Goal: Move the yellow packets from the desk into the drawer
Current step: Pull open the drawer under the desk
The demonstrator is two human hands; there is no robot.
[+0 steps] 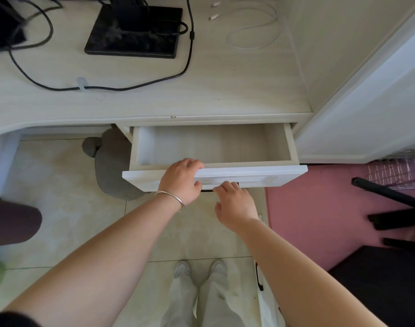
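The pale wooden drawer (282, 177) under the desk top (201, 90) stands pulled out, and the part of its inside that I see holds nothing. My left hand (181, 179) grips the top edge of the drawer front, fingers curled over it. My right hand (235, 201) is just below the front panel, its fingers curled under at the dark handle (207, 190). No yellow packets show on the desk or in the drawer.
A black monitor base (133, 31) and black cables (107, 88) lie at the desk's back left. A white cable (253, 31) coils at the back right. A grey stuffed thing (112, 166) sits under the desk, left of the drawer. A pink mat (320, 220) is at right.
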